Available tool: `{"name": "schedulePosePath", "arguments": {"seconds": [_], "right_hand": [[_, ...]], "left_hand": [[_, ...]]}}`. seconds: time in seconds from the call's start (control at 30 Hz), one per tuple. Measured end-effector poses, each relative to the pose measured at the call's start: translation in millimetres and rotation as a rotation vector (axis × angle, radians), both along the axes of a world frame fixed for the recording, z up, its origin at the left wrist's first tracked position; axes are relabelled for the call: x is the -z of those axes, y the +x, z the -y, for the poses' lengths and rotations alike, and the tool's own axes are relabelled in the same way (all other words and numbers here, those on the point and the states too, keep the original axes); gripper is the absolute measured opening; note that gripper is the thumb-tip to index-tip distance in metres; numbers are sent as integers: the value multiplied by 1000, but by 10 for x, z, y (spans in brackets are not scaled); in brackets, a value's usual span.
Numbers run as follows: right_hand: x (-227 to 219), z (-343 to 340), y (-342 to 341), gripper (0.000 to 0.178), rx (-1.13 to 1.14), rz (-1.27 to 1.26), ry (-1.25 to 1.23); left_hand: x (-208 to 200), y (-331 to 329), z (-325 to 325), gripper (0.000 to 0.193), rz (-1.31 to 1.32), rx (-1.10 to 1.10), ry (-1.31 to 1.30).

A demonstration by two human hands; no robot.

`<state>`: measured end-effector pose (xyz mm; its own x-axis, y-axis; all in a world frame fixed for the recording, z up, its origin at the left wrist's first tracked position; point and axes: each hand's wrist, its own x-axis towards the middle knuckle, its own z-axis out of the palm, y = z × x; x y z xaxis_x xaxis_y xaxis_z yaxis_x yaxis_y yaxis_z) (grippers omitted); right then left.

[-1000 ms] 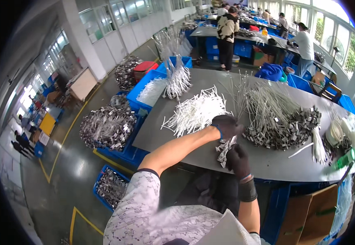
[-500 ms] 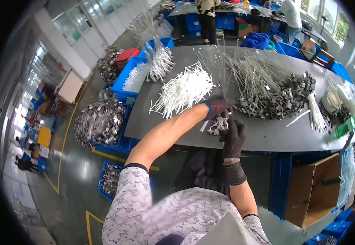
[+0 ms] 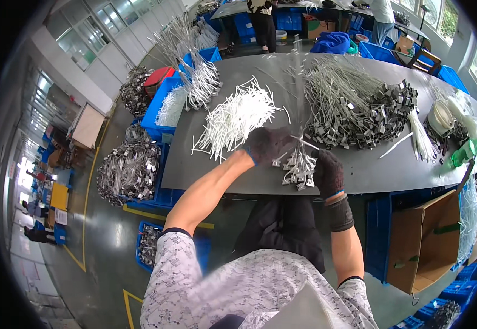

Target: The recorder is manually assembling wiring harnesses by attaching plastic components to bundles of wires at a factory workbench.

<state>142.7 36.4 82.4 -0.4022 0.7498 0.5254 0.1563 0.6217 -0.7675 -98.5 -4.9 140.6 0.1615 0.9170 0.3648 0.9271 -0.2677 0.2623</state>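
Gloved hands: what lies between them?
The head view shows a thin white strip and pale, bundled wire ends between the left hand and right hand.

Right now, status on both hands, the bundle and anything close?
Left grip and right grip gloved, white strip between them. Silver-ended bundle just below strip. White pile left, wire heap right, both close.

- Daylight comes brightly through windows beyond the table's far right corner.
- Glare patches the glossy floor off its left edge.
- Dim shadow lies under the near edge.
- White tubes toward the left edge nearly wash out.
- Wires crossing the far edge blur into streaks.
- Fisheye distortion curves outer lines; corners go black.
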Motion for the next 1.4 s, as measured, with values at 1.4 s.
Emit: {"name": "schedulePosePath", "arguments": {"seconds": [1.4], "right_hand": [[-579,-428,-294,20,-294,-144,-730]], "left_hand": [[-261,21,-611,21,1303,2,-724]]}}
